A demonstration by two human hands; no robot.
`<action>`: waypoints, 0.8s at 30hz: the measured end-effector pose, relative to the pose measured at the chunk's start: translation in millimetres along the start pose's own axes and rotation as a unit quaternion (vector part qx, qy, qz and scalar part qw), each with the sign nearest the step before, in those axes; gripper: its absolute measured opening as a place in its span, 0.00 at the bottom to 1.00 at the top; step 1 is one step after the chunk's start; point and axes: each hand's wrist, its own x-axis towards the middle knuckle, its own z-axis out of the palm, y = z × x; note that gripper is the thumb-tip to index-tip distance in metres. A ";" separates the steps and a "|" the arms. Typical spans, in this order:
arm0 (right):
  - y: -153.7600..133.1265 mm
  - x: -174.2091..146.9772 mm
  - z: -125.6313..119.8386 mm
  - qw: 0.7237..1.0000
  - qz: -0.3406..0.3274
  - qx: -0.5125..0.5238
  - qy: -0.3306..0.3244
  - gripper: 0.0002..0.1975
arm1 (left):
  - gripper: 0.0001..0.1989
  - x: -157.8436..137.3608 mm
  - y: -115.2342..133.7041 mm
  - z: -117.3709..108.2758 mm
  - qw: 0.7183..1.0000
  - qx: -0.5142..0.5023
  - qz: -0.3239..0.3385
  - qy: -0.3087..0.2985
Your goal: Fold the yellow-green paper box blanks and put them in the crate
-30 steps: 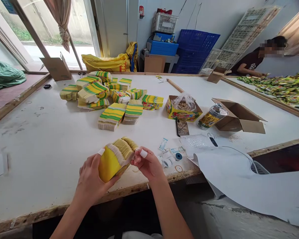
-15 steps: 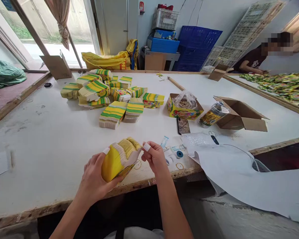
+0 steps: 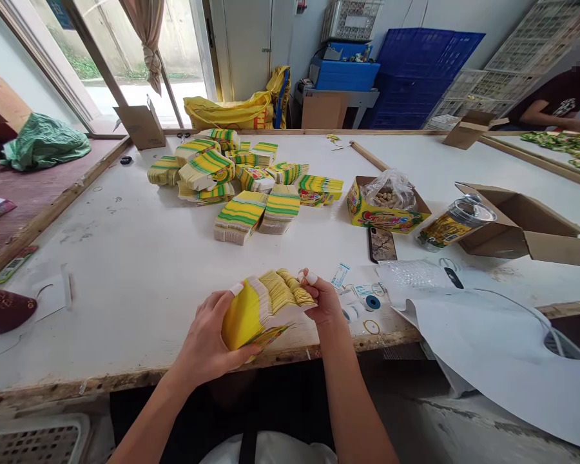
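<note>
My left hand point(image 3: 212, 332) is wrapped round a thick stack of flat yellow cartons point(image 3: 244, 316), thumb and fingers on opposite sides. The stack is tilted above the table's front edge, its layered, cream-edged flaps fanned out to the right. At that right end, my right hand point(image 3: 323, 298) has its fingers curled in and pinches the flap edges. White tape wraps a digit on each hand. Farther back lies a pile of similar carton stacks point(image 3: 205, 169), green and yellow striped, with two stacks point(image 3: 241, 216) nearest me.
Right of the stack are tape rolls point(image 3: 371, 303) and a rubber band point(image 3: 371, 327). Behind them stand a phone point(image 3: 382, 245), a printed box point(image 3: 384, 220) holding a bag, a clear jar point(image 3: 457, 222) and an open cardboard box point(image 3: 551, 222). A person point(image 3: 558, 100) sits far right.
The view has swung left, so everything sits farther right in it. My right hand has shifted slightly up along the flap edges at the stack's right end. My left hand keeps its hold.
</note>
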 end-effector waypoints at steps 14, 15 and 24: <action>-8.3 0.0 -0.4 0.986 -0.157 -0.017 0.046 0.16 | 0.37 -11.6 0.1 -13.1 0.990 -0.091 0.035 -0.100; -13.3 0.3 -1.3 0.983 -0.179 -0.011 0.051 0.17 | 0.39 -14.4 1.9 -15.7 0.985 -0.099 0.055 -0.128; -1.3 -9.3 8.9 0.992 -0.112 -0.061 -0.012 0.18 | 0.42 -20.9 -14.9 -9.0 0.959 -0.274 -0.051 -0.059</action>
